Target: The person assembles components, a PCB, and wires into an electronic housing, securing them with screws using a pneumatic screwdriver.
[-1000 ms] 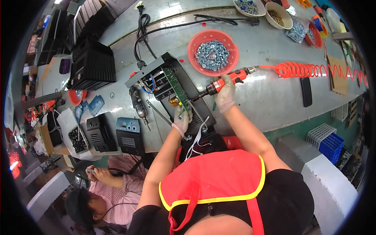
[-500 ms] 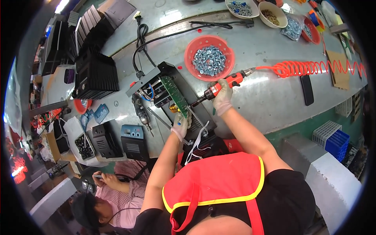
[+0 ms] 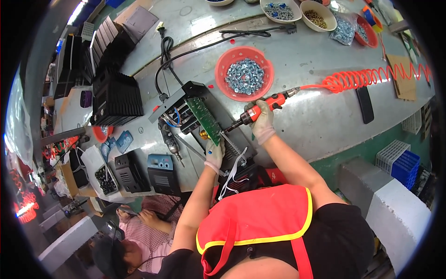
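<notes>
My right hand (image 3: 264, 120), in a pale glove, is wrapped round a red-and-black air screwdriver (image 3: 277, 100). The tool lies sideways, its dark tip pointing left at the lower end of a green circuit board (image 3: 204, 122). That board stands tilted in an open black metal chassis (image 3: 236, 142) with blue wires and a copper-coloured coil. My left hand (image 3: 215, 152), gloved too, grips the board's lower end; its fingertips are partly hidden by the board. White straps (image 3: 232, 174) hang at the near end of the chassis.
Beyond the chassis stands a red bowl (image 3: 270, 76) of screws. A red coiled hose (image 3: 344, 81) runs right, past a black phone (image 3: 365, 106). Another power screwdriver (image 3: 171, 143) lies left, near black panels (image 3: 162, 174). A seated person (image 3: 151, 228) is at lower left.
The view has shifted slightly. My hands stay at the board, with the screwdriver tip still by its lower end. The person at lower left has moved their hands a little.
</notes>
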`<action>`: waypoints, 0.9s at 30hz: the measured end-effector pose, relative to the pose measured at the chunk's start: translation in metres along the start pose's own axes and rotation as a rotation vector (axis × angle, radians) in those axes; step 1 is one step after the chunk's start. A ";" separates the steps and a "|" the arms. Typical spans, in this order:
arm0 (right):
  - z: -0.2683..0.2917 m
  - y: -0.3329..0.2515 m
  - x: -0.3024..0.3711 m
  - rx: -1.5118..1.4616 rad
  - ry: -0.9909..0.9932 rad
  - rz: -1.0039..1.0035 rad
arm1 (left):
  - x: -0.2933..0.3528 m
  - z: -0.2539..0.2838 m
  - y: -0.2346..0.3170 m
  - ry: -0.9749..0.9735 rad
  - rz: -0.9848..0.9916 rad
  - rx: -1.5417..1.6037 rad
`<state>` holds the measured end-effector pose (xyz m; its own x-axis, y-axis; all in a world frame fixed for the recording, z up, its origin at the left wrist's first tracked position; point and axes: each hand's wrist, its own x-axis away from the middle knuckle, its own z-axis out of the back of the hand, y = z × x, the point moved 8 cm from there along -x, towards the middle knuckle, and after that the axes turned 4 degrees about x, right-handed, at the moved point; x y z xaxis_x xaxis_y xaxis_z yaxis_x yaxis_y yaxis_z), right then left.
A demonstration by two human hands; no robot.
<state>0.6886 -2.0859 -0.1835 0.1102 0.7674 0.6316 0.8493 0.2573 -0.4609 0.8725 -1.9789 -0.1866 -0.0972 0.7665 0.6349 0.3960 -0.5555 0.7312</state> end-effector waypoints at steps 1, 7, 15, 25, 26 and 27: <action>-0.002 -0.002 0.002 0.026 0.009 0.005 | -0.001 0.002 -0.002 0.037 0.000 -0.105; 0.001 0.002 -0.008 0.047 0.027 0.044 | -0.006 0.007 -0.007 0.118 -0.020 -0.284; -0.002 0.001 -0.005 0.050 0.017 0.071 | -0.002 0.004 -0.011 0.142 0.030 -0.100; 0.000 0.002 -0.005 0.003 -0.019 0.054 | 0.008 -0.005 0.009 0.081 -0.005 -0.256; -0.002 0.000 -0.003 0.000 -0.033 0.060 | 0.015 -0.003 0.014 0.155 -0.011 -0.330; -0.004 0.000 -0.002 0.000 -0.039 0.062 | 0.023 -0.001 0.019 0.228 -0.018 -0.403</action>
<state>0.6905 -2.0896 -0.1827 0.1424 0.8045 0.5767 0.8416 0.2083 -0.4983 0.8769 -1.9723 -0.1574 -0.3167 0.7119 0.6269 0.0099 -0.6584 0.7526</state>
